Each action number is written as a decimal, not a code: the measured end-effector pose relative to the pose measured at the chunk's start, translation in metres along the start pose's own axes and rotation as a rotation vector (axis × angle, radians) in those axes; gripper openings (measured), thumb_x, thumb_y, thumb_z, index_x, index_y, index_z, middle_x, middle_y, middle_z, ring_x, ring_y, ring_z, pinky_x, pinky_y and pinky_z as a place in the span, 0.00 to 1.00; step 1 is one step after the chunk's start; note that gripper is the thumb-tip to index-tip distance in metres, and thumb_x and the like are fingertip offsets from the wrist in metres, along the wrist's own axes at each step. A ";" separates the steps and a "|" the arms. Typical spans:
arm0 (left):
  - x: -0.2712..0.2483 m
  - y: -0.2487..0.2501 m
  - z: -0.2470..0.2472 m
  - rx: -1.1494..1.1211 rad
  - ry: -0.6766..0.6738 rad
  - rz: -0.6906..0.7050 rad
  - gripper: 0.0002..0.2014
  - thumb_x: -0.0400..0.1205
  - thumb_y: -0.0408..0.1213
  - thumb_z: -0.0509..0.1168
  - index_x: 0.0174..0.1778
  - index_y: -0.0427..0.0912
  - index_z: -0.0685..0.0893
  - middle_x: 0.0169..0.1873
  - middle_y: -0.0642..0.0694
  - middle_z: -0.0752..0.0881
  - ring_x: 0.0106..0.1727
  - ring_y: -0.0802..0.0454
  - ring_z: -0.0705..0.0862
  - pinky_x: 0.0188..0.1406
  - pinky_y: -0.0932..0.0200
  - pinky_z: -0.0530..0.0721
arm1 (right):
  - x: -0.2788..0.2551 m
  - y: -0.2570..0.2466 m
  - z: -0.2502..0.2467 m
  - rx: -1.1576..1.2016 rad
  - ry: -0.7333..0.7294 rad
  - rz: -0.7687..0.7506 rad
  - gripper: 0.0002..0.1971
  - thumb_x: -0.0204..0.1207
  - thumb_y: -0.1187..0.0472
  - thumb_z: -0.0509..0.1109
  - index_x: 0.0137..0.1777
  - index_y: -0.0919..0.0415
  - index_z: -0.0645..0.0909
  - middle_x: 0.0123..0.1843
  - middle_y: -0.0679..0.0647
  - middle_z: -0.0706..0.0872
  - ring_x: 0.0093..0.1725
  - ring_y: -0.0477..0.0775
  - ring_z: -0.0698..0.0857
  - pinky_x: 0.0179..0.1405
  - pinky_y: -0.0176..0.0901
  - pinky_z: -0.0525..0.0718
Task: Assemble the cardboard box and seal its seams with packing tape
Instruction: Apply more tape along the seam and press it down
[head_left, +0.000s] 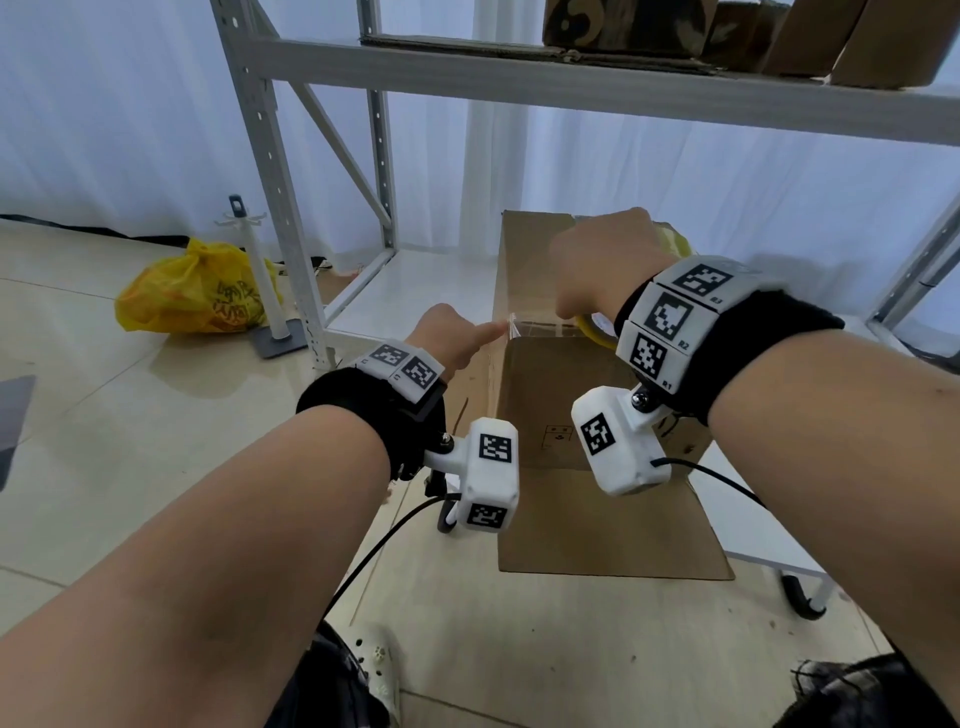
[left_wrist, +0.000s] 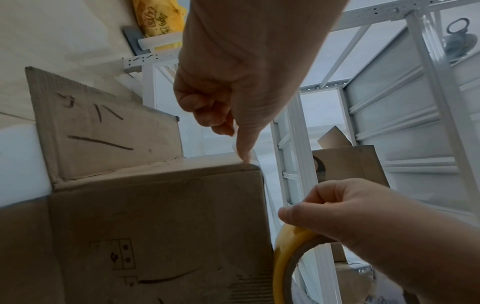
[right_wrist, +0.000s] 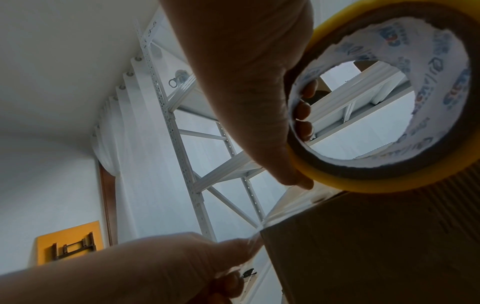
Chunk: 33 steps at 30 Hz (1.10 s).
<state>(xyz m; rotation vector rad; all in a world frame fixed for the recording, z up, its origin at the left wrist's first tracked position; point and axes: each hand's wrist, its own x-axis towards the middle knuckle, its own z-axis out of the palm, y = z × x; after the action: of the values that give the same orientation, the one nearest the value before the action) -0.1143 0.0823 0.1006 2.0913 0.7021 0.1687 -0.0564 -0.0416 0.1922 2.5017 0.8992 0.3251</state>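
Currently, the left hand (head_left: 447, 332) is pressing its straight index fingertip on the clear tape strip (right_wrist: 291, 207) at the box (head_left: 561, 415) corner, other fingers curled. The right hand (head_left: 602, 260) is gripping the yellow-edged roll (right_wrist: 384, 98) above the corrugated box, fingers through its core, partly hiding it.

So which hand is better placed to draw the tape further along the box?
Right, probably. The right hand already grips the tape roll, with its strip stretched to the cardboard box corner, where the left hand pins the end with its forefinger.
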 end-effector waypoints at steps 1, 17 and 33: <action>0.000 -0.001 0.001 -0.047 -0.019 -0.026 0.24 0.79 0.56 0.66 0.32 0.36 0.76 0.25 0.44 0.74 0.23 0.51 0.69 0.24 0.62 0.68 | 0.000 -0.001 0.001 -0.002 0.009 -0.001 0.06 0.73 0.62 0.63 0.35 0.55 0.74 0.31 0.49 0.75 0.30 0.49 0.72 0.41 0.47 0.68; -0.003 0.001 0.008 -0.160 -0.016 -0.084 0.21 0.79 0.53 0.67 0.36 0.35 0.77 0.28 0.43 0.74 0.26 0.50 0.70 0.30 0.57 0.71 | -0.023 0.041 0.023 0.402 0.403 0.164 0.31 0.70 0.34 0.66 0.63 0.57 0.75 0.60 0.59 0.77 0.61 0.64 0.77 0.58 0.58 0.74; -0.006 0.003 0.010 -0.196 -0.026 -0.139 0.22 0.80 0.54 0.65 0.34 0.37 0.75 0.29 0.43 0.74 0.29 0.50 0.69 0.31 0.58 0.69 | -0.029 0.052 0.030 0.679 0.307 0.268 0.29 0.69 0.35 0.67 0.63 0.53 0.74 0.58 0.54 0.78 0.60 0.59 0.77 0.49 0.50 0.70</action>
<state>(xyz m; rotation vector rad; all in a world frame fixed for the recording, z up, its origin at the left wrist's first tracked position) -0.1139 0.0708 0.0981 1.8483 0.7807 0.1277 -0.0391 -0.1063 0.1900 3.2795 0.8941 0.5826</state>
